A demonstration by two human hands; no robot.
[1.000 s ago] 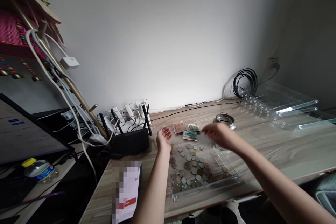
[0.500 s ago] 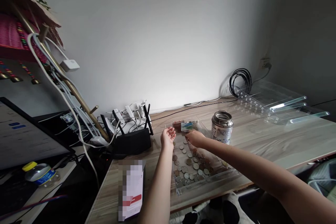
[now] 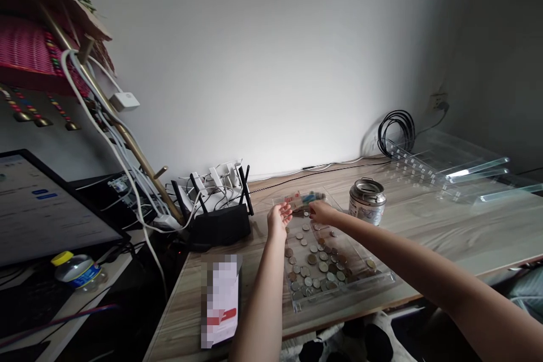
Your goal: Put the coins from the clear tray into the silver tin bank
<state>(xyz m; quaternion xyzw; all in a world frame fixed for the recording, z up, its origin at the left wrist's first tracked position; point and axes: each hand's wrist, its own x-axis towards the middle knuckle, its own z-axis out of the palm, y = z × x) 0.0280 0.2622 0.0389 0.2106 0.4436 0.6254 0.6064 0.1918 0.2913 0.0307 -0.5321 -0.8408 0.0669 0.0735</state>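
Note:
My right hand (image 3: 321,212) is closed at the lower edge of a blue and reddish banknote (image 3: 313,198), which is raised and tilted at the far end of a clear plastic tray (image 3: 365,285). By the note's left end is my left hand (image 3: 280,217), palm turned up, its fingers half curled and apart. Contact between those left fingers and the paper cannot be made out. Many silver and brownish coins (image 3: 323,266) lie scattered in the tray, thickest toward its near end. To the right of the tray stands a metal canister (image 3: 367,203) with a printed side.
A phone (image 3: 223,302) lies at the desk's left edge, below a black router (image 3: 220,227) with upright antennas. Clear acrylic panels (image 3: 470,172) and a coiled black cable (image 3: 396,131) occupy the far right. Beyond the left edge are a bottle (image 3: 80,272) and a screen (image 3: 46,209).
The banknote, flatter before, is now lifted and bent. My right hand has moved slightly up with it, and my left fingers are closer to it. The whole view has shifted a little.

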